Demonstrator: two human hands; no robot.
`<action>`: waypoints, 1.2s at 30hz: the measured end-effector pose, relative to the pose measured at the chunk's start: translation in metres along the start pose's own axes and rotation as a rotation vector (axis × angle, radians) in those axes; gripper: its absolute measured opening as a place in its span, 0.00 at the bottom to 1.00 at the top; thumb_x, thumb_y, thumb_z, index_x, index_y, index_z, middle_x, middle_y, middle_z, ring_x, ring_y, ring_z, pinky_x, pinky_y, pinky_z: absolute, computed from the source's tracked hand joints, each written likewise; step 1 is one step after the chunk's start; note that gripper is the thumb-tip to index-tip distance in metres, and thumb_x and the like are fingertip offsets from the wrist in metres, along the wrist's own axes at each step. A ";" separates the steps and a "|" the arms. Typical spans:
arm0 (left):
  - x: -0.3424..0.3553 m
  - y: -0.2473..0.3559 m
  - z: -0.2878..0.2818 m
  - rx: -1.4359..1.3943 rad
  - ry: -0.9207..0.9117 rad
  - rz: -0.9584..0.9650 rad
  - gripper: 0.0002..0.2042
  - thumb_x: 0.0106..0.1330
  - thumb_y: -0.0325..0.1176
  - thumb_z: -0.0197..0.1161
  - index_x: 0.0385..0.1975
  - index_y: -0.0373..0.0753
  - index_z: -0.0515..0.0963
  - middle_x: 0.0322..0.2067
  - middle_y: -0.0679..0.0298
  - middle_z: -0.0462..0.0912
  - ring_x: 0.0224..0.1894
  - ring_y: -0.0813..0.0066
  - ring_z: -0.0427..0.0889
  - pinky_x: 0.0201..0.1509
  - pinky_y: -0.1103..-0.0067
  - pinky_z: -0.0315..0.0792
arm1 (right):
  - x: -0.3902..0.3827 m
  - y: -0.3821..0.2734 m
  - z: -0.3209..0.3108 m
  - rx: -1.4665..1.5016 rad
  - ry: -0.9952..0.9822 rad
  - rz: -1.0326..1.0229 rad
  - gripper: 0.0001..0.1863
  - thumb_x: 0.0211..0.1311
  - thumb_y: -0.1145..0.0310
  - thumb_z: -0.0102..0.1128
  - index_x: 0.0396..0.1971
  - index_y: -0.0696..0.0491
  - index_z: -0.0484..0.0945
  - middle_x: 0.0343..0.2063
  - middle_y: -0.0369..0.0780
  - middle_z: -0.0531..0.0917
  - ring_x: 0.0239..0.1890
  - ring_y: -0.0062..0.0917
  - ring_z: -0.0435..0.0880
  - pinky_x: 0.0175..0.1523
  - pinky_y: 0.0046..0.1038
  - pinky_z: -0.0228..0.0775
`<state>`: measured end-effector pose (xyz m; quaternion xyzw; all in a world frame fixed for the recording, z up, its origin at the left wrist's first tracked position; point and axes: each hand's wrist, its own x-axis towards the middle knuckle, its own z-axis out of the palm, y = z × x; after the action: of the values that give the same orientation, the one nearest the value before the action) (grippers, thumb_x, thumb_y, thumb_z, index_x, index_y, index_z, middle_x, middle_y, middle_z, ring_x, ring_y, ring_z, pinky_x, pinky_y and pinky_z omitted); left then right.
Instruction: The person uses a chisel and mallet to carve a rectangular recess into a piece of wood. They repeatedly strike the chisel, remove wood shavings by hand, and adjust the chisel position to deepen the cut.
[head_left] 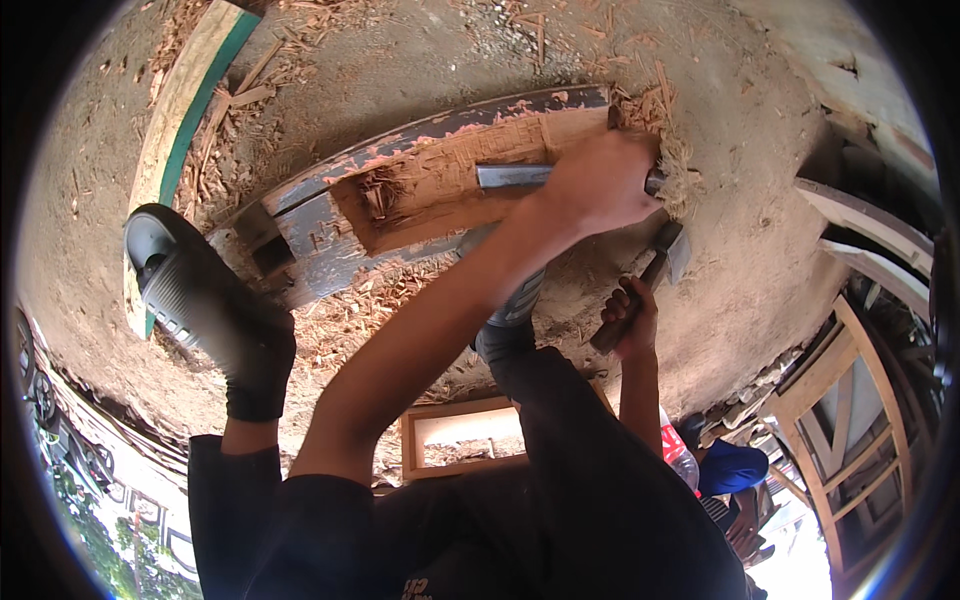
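1. Our left hand [605, 180] closes around the chisel [512, 176], its blade over the beam's [335, 262] recess.
2. Our right hand [637, 318] grips the hammer [654, 270] by its handle, near the beam's right end.

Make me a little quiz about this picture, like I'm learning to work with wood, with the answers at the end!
1. What does the right hand grip?
a) a cup
b) a tool with a metal head
c) a paintbrush

2. True or false: both of the person's feet are bare.

3. Fill the gap: the left hand holds a chisel at the hollow of the wooden beam, and at the hollow's left end lie some ____.

Key:
1. b
2. False; the left foot wears dark footwear.
3. wood shavings
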<state>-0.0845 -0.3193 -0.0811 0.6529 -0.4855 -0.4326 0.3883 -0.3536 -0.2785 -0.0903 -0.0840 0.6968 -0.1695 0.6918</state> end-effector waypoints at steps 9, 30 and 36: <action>0.002 -0.015 0.024 0.314 0.252 0.275 0.17 0.40 0.43 0.69 0.26 0.37 0.79 0.37 0.60 0.77 0.48 0.64 0.69 0.54 0.65 0.58 | 0.000 -0.002 0.001 0.002 -0.020 0.017 0.10 0.57 0.61 0.58 0.34 0.49 0.70 0.17 0.30 0.64 0.17 0.16 0.64 0.23 0.21 0.59; 0.015 -0.025 0.022 0.382 0.258 0.332 0.19 0.38 0.41 0.71 0.29 0.36 0.81 0.45 0.65 0.77 0.56 0.69 0.68 0.68 0.59 0.48 | -0.016 -0.015 -0.003 0.039 -0.092 -0.135 0.10 0.62 0.60 0.56 0.34 0.49 0.68 0.20 0.31 0.67 0.17 0.15 0.63 0.23 0.19 0.58; 0.016 -0.025 0.022 0.363 0.264 0.327 0.17 0.38 0.40 0.71 0.27 0.37 0.81 0.44 0.66 0.77 0.54 0.70 0.69 0.68 0.61 0.48 | -0.027 -0.035 -0.008 -0.062 -0.133 -0.117 0.10 0.62 0.61 0.55 0.36 0.50 0.68 0.22 0.32 0.69 0.17 0.15 0.65 0.22 0.18 0.59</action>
<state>-0.0950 -0.3312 -0.1142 0.6756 -0.5991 -0.1813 0.3895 -0.3645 -0.3006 -0.0530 -0.1569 0.6482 -0.1820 0.7226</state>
